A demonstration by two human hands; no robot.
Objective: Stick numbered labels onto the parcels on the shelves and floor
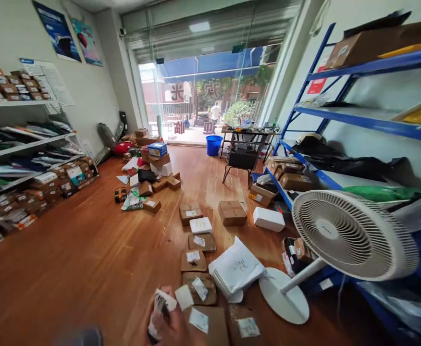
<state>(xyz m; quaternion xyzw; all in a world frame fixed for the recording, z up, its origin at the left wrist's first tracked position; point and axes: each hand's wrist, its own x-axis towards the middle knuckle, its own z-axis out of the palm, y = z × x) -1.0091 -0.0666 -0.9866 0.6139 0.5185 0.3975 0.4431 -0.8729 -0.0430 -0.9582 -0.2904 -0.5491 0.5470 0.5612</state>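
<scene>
Only one hand shows, low in the middle of the view, and I take it for my right hand (pixel 167 321). Its fingers are closed round a small crumpled white and black thing (pixel 163 303), which I cannot name. It hovers just over a row of cardboard parcels (pixel 198 288) with white labels lying on the wooden floor. Beside that row lies a white plastic mailer bag (pixel 236 269). A blurred grey shape (pixel 80 337) sits at the bottom left edge; my left hand itself is not seen.
A white standing fan (pixel 351 235) leans close on the right, its round base (pixel 284 295) on the floor. Blue shelves (pixel 362 117) line the right wall and white shelves (pixel 23 144) the left. A parcel heap (pixel 149 178), blue bucket (pixel 214 144) and folding table (pixel 244 146) stand towards the glass door.
</scene>
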